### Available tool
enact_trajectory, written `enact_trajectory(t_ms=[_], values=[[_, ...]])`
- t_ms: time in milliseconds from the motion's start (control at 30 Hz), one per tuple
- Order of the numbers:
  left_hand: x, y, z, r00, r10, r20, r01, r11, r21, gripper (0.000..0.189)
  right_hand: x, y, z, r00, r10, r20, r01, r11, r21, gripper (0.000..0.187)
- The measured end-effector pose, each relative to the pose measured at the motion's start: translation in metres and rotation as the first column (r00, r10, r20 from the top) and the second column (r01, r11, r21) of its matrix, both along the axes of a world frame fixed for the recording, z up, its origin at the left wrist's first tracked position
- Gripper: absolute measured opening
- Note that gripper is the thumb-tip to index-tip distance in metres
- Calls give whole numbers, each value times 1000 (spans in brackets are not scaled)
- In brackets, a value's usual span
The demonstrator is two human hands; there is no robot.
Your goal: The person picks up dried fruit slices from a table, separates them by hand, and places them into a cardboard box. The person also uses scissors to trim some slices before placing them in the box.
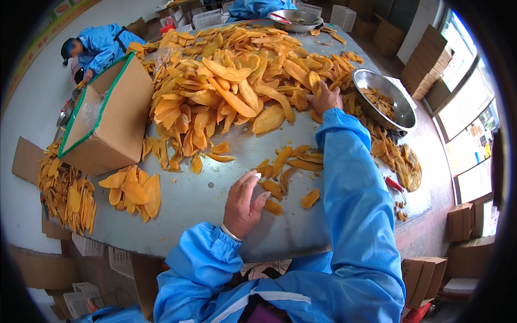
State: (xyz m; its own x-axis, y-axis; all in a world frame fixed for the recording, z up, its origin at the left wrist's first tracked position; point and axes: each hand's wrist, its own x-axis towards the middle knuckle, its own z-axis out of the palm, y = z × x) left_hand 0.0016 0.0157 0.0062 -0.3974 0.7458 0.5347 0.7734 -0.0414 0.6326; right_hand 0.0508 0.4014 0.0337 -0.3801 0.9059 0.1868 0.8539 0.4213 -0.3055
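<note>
My left hand (pixel 244 202) hovers over or rests by the near part of a metal-topped table (pixel 238 161), fingers apart and nothing in them, beside a few small dried mango pieces (pixel 282 161). My right hand (pixel 328 99) reaches to the right edge of a big heap of dried mango slices (pixel 226 76), its fingers at one long slice (pixel 314 82); whether they grip it I cannot tell. Just right of that hand, a steel bowl (pixel 404 107) leans with mango scraps (pixel 379 101) inside. A small pile of slices (pixel 135 189) lies at the left.
An open cardboard box (pixel 117 129) edged with green tape stands on the left. Beyond it a co-worker in blue (pixel 101 44) bends over. More slices (pixel 72 194) lie at the left edge and more (pixel 400 161) at the right, near a red-handled tool (pixel 393 184). Another bowl (pixel 295 26) sits at the far end.
</note>
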Motion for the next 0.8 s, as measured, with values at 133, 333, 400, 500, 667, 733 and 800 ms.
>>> enact_trajectory(t_ms=[133, 333, 400, 500, 667, 733, 800], values=[[8, -3, 1, 995, -58, 76, 59, 998, -8, 41, -9, -26, 27, 964, 213, 160, -196, 974, -113, 53], [15, -9, 10, 987, -69, 145, 67, 998, 16, 40, -61, -110, 60, 688, 700, -192, -691, 712, 119, 78], [9, -17, 11, 974, -21, 224, 5, 997, 72, 39, -108, -125, 70, 557, 766, -321, -738, 634, 232, 87], [-7, -31, 10, 961, 72, 265, -110, 985, 132, 37, -180, -132, 90, 477, 578, -662, -719, 689, 84, 97], [-39, -50, 12, 650, 86, 755, -353, 914, 200, 40, -201, -159, 89, 548, 758, -355, -825, 560, -77, 97], [-57, -56, 17, 550, 83, 831, -457, 863, 217, 51, -172, -177, 76, 506, 840, -197, -858, 514, -13, 91], [-68, -62, 21, 616, 69, 785, -467, 834, 293, 68, -127, -205, 48, 482, 874, -57, -837, 479, 264, 81]])
